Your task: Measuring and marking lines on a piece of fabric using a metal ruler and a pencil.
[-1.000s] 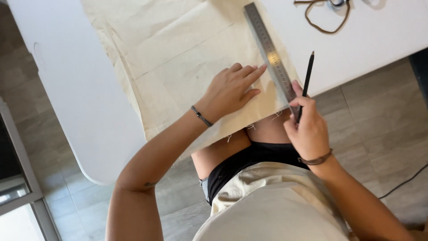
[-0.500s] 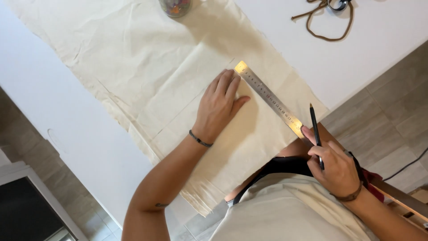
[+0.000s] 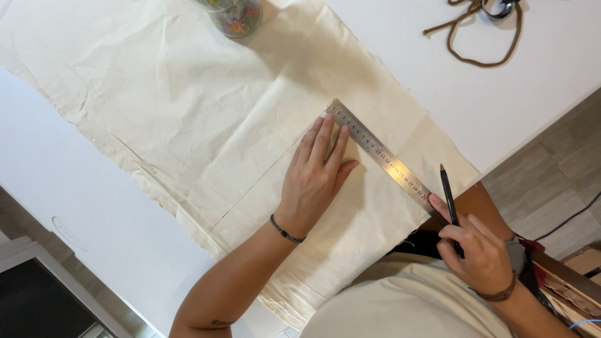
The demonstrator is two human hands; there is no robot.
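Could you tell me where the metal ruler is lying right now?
In the head view, the metal ruler lies diagonally on the cream fabric, right of centre, its upper end under the left hand's fingertips and its lower end at the right hand.

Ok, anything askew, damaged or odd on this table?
Nothing damaged or spilled. The cream fabric is creased, with frayed edges, and hangs over the table edge near the person. The steel ruler lies diagonally, its near end past that edge.

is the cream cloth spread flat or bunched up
Spread flat: the cloth lies open on the white table, creased, with the left hand pressing it beside the ruler.
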